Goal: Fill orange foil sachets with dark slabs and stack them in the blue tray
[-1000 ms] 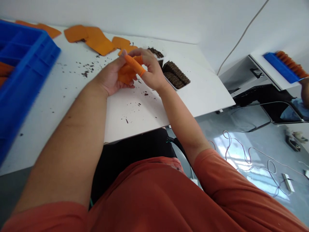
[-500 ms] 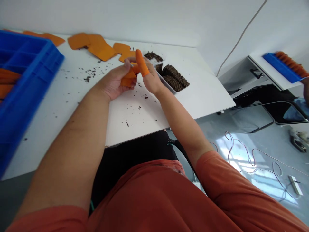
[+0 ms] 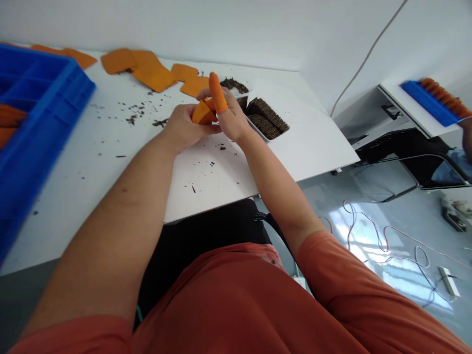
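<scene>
My left hand [image 3: 182, 129] grips a small orange pouch [image 3: 202, 114] above the white table [image 3: 110, 147]. My right hand [image 3: 230, 120] meets it from the right and also holds the pouch. An orange finger cot [image 3: 217, 93] covers the right thumb, which points up. Just beyond the hands stands a white tray [image 3: 258, 129] packed with dark brown flat pieces [image 3: 267, 117]. Dark crumbs lie scattered on the table under and around the hands.
A blue crate [image 3: 33, 128] with orange pouches inside fills the left. More orange pouches [image 3: 147, 69] lie at the table's far edge. At the right are a chair [image 3: 409, 162], cables on the floor [image 3: 387, 241], and another person's arm [image 3: 466, 137] by a second blue tray [image 3: 429, 103].
My left hand has turned over from palm-up to knuckles-up around the pouch. The capped right thumb has swung from lying across the pouch to pointing upright.
</scene>
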### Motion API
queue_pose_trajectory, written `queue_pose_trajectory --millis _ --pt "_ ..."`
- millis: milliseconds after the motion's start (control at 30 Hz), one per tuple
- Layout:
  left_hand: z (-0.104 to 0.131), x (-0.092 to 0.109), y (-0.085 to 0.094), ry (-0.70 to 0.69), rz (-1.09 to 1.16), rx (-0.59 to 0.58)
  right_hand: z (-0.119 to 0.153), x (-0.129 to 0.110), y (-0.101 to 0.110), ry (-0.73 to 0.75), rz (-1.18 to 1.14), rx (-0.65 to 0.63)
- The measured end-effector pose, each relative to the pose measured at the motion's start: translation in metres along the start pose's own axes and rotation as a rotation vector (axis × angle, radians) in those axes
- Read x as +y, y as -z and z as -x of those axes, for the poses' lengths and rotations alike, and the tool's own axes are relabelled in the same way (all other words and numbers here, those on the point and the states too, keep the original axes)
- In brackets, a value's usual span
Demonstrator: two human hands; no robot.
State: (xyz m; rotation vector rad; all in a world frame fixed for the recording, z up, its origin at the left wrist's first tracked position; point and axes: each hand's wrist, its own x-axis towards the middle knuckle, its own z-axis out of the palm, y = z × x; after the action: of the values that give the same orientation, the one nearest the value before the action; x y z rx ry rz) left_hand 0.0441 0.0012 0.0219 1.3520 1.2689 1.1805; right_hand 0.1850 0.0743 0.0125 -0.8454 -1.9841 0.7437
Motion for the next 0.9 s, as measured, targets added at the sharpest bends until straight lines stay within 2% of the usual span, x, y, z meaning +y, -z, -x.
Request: queue_pose_trajectory --millis 100,200,400,567,733,900 --pt "0.0 0.001 -0.002 -0.049 -0.084 0.059 0.0 -0.004 0.003 0.006 -0.016 0.025" --pt "0.001 0.001 -0.003 -0.069 -0.16 0.051 0.003 -0.011 0.007 0.051 -0.057 0.063" --pt "0.002 -0.001 -0.005 -0.077 -0.182 0.035 0.003 -0.017 0.014 0.037 -0.092 0.055" --pt "-0.001 -0.004 -0.003 -0.122 -0.222 0.112 0.008 -0.027 0.017 0.085 -0.059 0.017" --pt "-0.003 -0.006 0.001 -0.14 -0.204 0.162 0.016 -0.039 0.02 0.146 -0.016 0.129" --pt "-0.003 -0.007 0.0 -0.148 -0.191 0.165 0.018 -0.037 0.026 0.211 0.047 0.198"
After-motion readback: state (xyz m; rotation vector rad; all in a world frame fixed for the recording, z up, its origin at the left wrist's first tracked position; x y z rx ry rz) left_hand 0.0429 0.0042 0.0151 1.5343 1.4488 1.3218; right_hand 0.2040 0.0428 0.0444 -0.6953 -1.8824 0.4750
